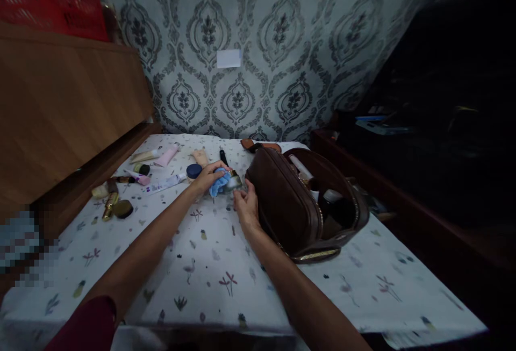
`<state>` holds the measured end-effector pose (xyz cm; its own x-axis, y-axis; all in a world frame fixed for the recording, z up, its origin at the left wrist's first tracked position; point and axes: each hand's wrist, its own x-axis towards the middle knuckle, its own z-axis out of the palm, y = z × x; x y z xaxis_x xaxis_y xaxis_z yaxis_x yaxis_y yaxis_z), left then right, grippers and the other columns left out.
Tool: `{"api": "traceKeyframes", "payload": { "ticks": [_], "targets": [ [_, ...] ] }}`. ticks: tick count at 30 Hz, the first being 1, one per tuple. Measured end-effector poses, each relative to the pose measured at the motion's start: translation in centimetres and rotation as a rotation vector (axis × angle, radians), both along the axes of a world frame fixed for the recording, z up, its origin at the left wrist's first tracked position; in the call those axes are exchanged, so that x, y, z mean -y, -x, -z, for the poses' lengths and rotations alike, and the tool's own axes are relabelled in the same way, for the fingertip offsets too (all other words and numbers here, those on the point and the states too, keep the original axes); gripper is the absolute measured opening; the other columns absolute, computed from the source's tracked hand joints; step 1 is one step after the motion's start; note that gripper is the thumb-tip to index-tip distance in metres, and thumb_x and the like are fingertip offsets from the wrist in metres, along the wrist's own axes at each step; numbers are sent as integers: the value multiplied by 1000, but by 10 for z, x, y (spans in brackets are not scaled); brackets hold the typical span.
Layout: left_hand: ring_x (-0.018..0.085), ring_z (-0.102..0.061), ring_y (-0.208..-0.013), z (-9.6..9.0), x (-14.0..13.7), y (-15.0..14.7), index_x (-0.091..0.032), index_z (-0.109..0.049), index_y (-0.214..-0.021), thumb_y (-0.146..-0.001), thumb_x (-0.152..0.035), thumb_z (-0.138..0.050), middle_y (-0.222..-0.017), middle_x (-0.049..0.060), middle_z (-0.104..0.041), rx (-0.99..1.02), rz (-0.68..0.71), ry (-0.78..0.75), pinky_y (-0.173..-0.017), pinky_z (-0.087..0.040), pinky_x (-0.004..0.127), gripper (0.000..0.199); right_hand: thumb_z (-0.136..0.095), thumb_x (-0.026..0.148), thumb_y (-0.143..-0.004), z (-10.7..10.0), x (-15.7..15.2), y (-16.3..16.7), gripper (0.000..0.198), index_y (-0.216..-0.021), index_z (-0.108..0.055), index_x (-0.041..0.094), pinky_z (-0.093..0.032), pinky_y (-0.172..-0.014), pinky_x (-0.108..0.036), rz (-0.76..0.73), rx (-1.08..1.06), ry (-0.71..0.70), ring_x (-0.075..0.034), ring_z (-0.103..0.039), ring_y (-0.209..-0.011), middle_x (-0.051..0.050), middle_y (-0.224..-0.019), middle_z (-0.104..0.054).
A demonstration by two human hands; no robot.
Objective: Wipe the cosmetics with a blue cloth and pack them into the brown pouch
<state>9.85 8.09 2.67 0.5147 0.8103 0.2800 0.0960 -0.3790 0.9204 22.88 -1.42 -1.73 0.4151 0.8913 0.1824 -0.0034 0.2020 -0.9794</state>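
Note:
My left hand [209, 174] is closed on a bunched light-blue cloth [219, 183]. A small glass bottle [234, 181] with a gold-toned top is right beside the cloth at my fingertips; whether my fingers also grip it I cannot make out. My right hand [246, 203] is just right of the bottle, its fingers loosely bent and apart, with nothing visible in them. It lies close against the left side of a brown leather toiletry bag [286, 195]. The bag is unzipped, and a white tube [300, 167] and other containers show inside.
Left on the patterned tablecloth [209, 265] lie a dark-lidded jar [194, 171], a white tube [166, 184], a pink tube [167, 155], a beige tube [199, 156], a round olive lid [123, 209] and a gold tube [109, 207]. A wooden cabinet [72, 93] borders the left.

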Motion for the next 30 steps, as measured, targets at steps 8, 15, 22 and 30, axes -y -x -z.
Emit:
{"api": "traceKeyframes", "payload": {
  "ticks": [8,15,22,30],
  "targets": [
    [22,-63,-100,-1,25,-1,-16,-67,-99,-79,-23,-61,-102,5,-69,-22,110,-94,-92,-47,32,22,-64,31,-72,-21,13,-2,59,-126,-56,10,-43,-64,-29,74,389,-8,-16,-50,-59,8,-61,-48],
    [19,-63,-103,-3,38,7,-18,-64,-108,-77,-3,-47,-108,3,-69,-356,-88,-435,-95,-49,30,38,-61,31,-74,-22,15,-6,50,-120,-62,10,-41,-61,-27,27,450,11,-15,-51,-56,7,-59,-53],
    [31,-52,-124,-13,16,49,-21,-63,-122,-83,-5,-45,-127,13,-60,-662,-531,-478,-96,-49,42,46,-51,31,-80,-16,19,0,52,-127,-58,10,-38,-52,-25,11,362,-31,-13,-43,-48,10,-52,-42],
    [26,-62,-111,-12,-12,84,-23,-69,-112,-73,-2,-46,-116,5,-70,-682,-494,-409,-95,-49,35,50,-47,31,-84,-29,31,6,34,-105,-68,14,-34,-52,-25,-56,460,-147,-12,-38,-46,9,-49,-38]
  ]
}}
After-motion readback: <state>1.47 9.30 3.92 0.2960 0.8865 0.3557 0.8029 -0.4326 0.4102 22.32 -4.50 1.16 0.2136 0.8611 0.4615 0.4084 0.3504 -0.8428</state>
